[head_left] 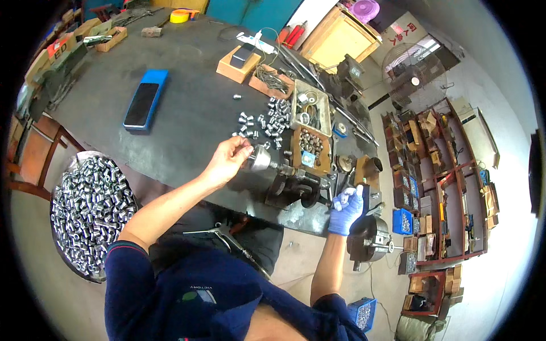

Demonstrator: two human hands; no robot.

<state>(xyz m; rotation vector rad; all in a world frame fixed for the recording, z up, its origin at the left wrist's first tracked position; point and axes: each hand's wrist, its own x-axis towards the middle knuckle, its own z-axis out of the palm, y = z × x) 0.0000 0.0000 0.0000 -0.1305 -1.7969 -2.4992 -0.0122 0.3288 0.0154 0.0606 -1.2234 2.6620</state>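
Navy shirt (227, 287) is filling the spot closest to us; past it, the person's bare L hand (230, 158) is resting at a silver chuck (260, 159) on the counter's (193, 119) near side, thumb & fingertips sitting close together. Can't tell if they're clamping a small pc. Gloved R hand (346, 210) is hovering near the dark fixture (284, 190) behind the chuck, fingers sitting curled; can't tell what, if anything, they're holding.

If that chuck's spinning (can't tell), L fingertips could be getting nipped, b/c they're sitting right up against it. Glove fabric could be snagging on the fixture too, esp. w/ any slack. Loose metal cylinders (277, 116) are lying just beyond the L hand, so a stray knuckle could be sending some rolling.
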